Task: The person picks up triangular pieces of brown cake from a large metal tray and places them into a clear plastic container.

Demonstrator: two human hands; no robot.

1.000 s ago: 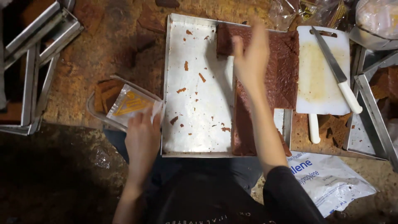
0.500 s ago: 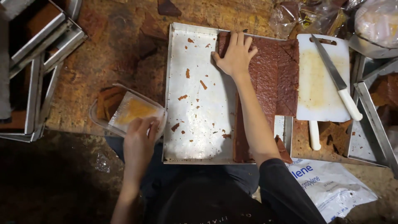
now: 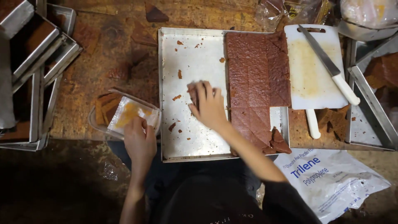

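The right hand lies flat on the metal tray, fingers spread and pressed down on a small brown slice that pokes out from under the fingertips; the grip looks like a flat press rather than a pinch, though the palm hides most of the piece. The slice sits on the bare left half of the tray, just left of the large brown slab, which is scored into strips and fills the tray's right half. Crumbs dot the bare metal.

The left hand rests at the near edge of a clear plastic container just left of the tray, its fingers curled over the rim and touching it. Brown pieces stand in the container's left end.

Right of the tray, a white cutting board carries a knife with a white handle. Stacked metal trays sit at the far left of the wooden bench.
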